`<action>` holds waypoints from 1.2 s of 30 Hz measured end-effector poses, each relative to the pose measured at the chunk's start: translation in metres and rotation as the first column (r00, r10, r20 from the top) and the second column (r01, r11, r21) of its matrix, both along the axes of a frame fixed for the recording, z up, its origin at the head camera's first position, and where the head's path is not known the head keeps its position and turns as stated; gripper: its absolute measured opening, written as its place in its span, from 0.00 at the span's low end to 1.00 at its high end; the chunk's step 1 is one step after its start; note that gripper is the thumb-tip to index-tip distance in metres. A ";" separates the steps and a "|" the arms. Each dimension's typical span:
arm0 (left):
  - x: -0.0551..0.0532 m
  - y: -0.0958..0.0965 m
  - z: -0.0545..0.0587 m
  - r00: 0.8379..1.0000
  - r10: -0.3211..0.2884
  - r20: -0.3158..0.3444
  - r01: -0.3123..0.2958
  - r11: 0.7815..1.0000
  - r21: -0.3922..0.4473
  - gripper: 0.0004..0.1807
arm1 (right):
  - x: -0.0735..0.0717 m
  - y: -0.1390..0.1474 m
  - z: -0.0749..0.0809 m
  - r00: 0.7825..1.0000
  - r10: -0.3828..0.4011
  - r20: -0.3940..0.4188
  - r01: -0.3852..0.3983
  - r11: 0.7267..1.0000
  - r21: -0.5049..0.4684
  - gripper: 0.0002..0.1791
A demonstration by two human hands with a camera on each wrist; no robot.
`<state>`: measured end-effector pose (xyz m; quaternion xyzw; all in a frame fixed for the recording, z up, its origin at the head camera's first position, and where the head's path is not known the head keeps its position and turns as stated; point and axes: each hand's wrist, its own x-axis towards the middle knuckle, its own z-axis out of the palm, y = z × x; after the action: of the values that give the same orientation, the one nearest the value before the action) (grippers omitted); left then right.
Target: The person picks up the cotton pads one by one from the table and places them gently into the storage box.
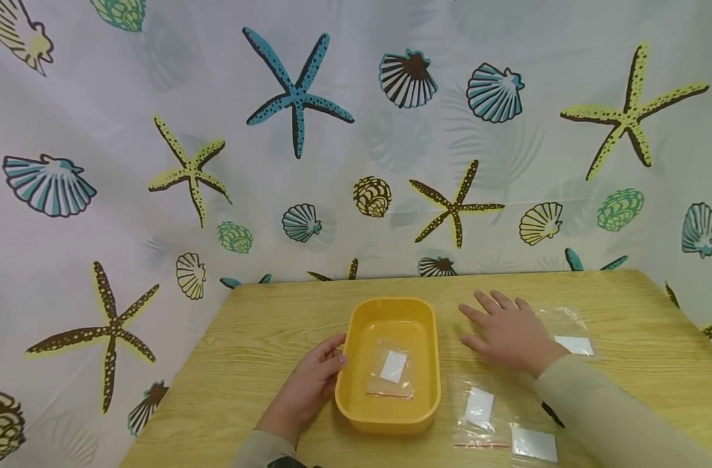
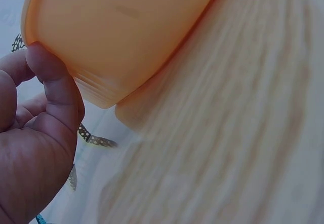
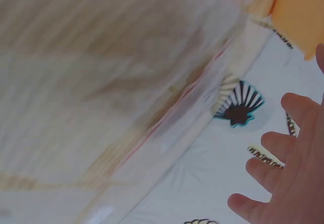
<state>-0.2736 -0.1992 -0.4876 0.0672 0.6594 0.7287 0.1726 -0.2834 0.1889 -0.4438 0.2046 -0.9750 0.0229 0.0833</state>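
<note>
A yellow plastic tub (image 1: pixel 389 426) stands on the wooden table. Inside it lies a small clear zip bag (image 1: pixel 394 366) with a white rectangle in it. My left hand (image 1: pixel 310 383) holds the tub's left side, with fingers at the rim, as the left wrist view also shows on the tub wall (image 2: pixel 116 31). To the right of the tub, my right hand (image 1: pixel 510 333) is spread above the table with nothing in it. Beneath and beside that arm are more clear bags with white rectangles: one near the tub (image 1: pixel 478 408), one at the front (image 1: pixel 534 445) and one behind the wrist (image 1: pixel 574 345).
The wood-grain table (image 1: pixel 279 325) runs back to a white cloth (image 1: pixel 344 143) printed with starfish and shells, which hangs behind and at both sides. The right sleeve partly covers the table and a small dark thing (image 1: pixel 552 415) beside it.
</note>
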 end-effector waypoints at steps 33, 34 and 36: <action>0.000 0.000 0.003 1.000 -0.009 0.009 0.009 1.000 0.029 0.30 | -0.002 0.071 -0.018 0.982 -0.034 0.188 0.030 0.999 0.021 0.52; 0.000 0.000 0.003 1.000 -0.008 0.011 0.007 1.000 0.026 0.29 | -0.002 0.072 -0.018 0.980 -0.034 0.194 0.031 0.999 0.019 0.53; 0.001 0.000 0.004 1.000 -0.003 0.015 0.003 1.000 0.020 0.29 | -0.001 0.073 -0.019 0.976 -0.038 0.213 0.035 0.999 0.015 0.53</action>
<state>-0.2729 -0.1990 -0.4838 0.0646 0.6508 0.7353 0.1778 -0.2848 0.2621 -0.4623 0.1835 -0.9820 0.0379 -0.0225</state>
